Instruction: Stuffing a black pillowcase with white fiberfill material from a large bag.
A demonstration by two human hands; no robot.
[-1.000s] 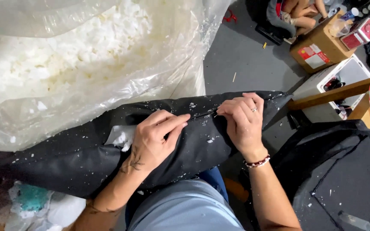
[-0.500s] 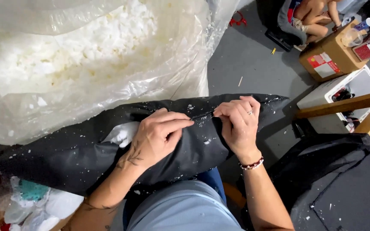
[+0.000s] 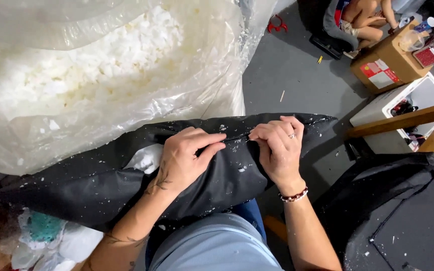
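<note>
The black cushion cover (image 3: 101, 185) is matt woven cloth, flecked with white crumbs. At eleven o'clock, the clear bag (image 3: 126, 100) is glossy, crinkled plastic holding rough white foam pieces (image 3: 76, 65).

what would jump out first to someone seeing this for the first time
The huge clear plastic bag of white foam pieces fills the upper left. Just below it, a long black fabric cushion cover flecked with white crumbs lies across the person's lap. The left hand and right hand pinch its top seam at the middle, and white stuffing pokes out of an opening beside the left hand.
</note>
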